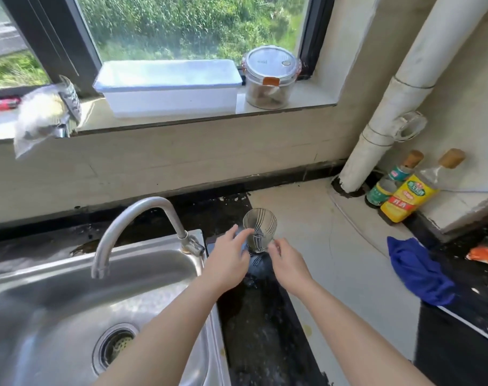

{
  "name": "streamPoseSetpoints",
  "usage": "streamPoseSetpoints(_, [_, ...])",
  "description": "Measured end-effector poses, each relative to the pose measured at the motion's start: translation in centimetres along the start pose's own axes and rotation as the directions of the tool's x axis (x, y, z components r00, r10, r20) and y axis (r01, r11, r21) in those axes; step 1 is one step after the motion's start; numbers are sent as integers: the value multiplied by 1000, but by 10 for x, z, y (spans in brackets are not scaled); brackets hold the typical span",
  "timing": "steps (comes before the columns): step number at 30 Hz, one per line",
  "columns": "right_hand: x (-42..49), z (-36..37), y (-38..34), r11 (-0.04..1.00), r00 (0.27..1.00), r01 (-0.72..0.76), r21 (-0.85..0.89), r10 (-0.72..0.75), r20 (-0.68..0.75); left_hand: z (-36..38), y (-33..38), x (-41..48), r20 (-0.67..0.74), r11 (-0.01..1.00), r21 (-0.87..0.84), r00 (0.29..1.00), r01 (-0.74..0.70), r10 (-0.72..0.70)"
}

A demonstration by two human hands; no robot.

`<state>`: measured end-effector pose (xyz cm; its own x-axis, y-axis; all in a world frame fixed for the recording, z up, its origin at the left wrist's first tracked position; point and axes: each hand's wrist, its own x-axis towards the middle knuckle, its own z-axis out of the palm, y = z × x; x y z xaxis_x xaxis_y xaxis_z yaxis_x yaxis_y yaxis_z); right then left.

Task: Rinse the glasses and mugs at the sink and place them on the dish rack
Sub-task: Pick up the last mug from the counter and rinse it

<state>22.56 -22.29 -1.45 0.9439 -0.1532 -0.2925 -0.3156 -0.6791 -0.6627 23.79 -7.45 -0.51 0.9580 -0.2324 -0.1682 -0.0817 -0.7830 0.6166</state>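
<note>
A clear glass with dark stripes [260, 228] is upright just right of the sink, its mouth facing me. My left hand [228, 261] reaches in from the left and its thumb and fingertips pinch the glass's lower side. On the other side, the curled fingers of my right hand [288, 264] hold the glass near its base. Directly beneath it, between my hands, sits a second striped glass [258, 267] on the dark wet counter strip [254, 324]. I cannot tell whether the two glasses touch.
The steel sink [56, 307] with its curved faucet [142, 215] lies to the left; no water runs. A blue cloth [421, 274], two bottles [404, 196] and a white pipe [390, 112] stand right. A white box [170, 87] and jar [270, 79] sit on the windowsill.
</note>
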Motion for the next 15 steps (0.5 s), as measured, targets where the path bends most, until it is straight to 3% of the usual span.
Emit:
streamPoseSetpoints(3, [6,3,4,998,1000,12,66,-11,-14,0,-3,3,-19,998,-32,999,-45,44])
streamPoseSetpoints(7, [-3,6,6,982,1000,30,185,-31,4,-7,-12,-16,-44,983,-185,999,4,-13])
streamPoseSetpoints(11, [-38,6,-4,961,975,86,264,-135,175,-20,-41,-53,-48,930,-363,996,52,-75])
streamPoseSetpoints(15, [-64,24,-25,931,899,132,341,-257,356,-41,-71,-90,-66,899,-438,996,22,-57])
